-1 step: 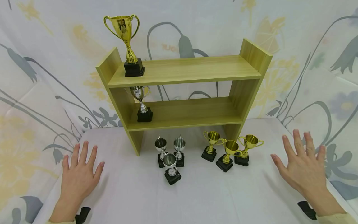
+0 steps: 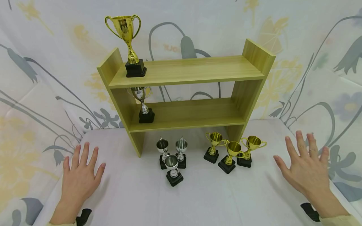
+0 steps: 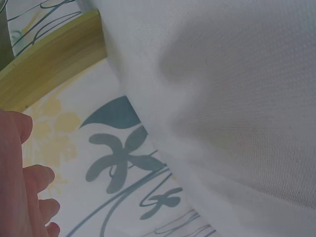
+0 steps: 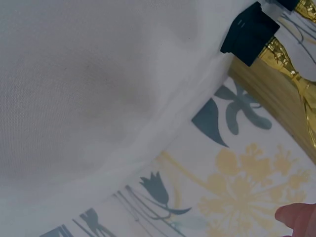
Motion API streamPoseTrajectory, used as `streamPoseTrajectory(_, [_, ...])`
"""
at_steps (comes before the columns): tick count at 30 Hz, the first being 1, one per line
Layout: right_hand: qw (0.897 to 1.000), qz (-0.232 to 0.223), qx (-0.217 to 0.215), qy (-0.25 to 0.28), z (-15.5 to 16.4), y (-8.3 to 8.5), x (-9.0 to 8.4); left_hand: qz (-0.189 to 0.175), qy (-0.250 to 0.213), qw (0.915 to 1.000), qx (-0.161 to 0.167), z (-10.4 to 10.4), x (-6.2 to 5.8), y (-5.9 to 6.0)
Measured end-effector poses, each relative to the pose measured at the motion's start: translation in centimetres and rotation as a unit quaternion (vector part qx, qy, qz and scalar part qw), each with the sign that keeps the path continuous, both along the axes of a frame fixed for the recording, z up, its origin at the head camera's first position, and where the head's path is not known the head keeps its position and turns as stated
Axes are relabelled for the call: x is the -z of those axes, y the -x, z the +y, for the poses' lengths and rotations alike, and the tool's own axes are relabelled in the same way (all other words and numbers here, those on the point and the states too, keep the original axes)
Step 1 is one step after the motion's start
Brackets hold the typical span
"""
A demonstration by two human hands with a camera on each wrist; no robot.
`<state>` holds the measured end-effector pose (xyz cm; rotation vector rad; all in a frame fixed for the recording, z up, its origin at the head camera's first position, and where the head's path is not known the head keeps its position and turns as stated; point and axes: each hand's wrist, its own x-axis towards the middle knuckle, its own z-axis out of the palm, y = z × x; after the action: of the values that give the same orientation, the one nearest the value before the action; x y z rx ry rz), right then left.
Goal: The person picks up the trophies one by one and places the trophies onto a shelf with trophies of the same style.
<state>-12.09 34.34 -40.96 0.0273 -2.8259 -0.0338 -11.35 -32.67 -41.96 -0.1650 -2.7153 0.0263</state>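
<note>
My left hand (image 2: 79,180) hovers over the left side of the white table, fingers spread and holding nothing. On the right side, my right hand (image 2: 307,172) is likewise spread, apart from everything. Between them stand three small silver trophies (image 2: 171,162) on black bases, grouped left of centre. Three small gold trophies (image 2: 234,148) stand closer to my right hand; one shows its black base (image 4: 251,34) in the right wrist view. A large gold trophy (image 2: 124,28) is upright at the top shelf's left end. Below it, a medium silver trophy (image 2: 145,109) occupies the middle shelf's left end.
A two-tier wooden shelf (image 2: 192,70) stands at the back of the table (image 2: 203,201), its side panels rising above the top board. Flower-printed cloth (image 2: 316,78) encloses the back and both sides.
</note>
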Motion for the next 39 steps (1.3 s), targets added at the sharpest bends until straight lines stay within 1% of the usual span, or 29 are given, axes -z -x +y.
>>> streamPoseTrajectory(7, [1.000,-0.001,-0.002,-0.001,-0.10,-0.18,0.00,0.000,0.001,1.0000,0.001,0.08,-0.24,-0.05])
streamPoseTrajectory(13, [1.000,-0.003,-0.002,-0.005,-0.33,-0.27,0.19,-0.003,-0.002,1.0000,0.000,0.17,-0.19,-0.06])
streamPoseTrajectory(22, [1.000,0.010,-0.009,0.004,-0.26,-0.07,0.07,-0.005,-0.004,1.0000,-0.005,0.35,-0.21,-0.07])
streamPoseTrajectory(25, [1.000,0.016,-0.014,0.008,-0.23,-0.03,0.05,0.008,-0.005,1.0000,0.002,0.43,-0.35,-0.07])
streamPoseTrajectory(29, [1.000,0.020,-0.019,0.012,-0.26,-0.03,0.12,0.044,-0.009,0.9987,0.022,0.60,-0.57,0.03])
streamPoseTrajectory(33, [0.999,0.025,-0.024,0.020,-0.32,-0.11,0.29,0.067,-0.018,0.9970,0.034,0.80,-0.73,0.16])
streamPoseTrajectory(39, [0.996,0.066,-0.061,0.013,-0.23,0.14,0.58,0.098,-0.030,0.9933,0.054,0.94,-0.88,0.39])
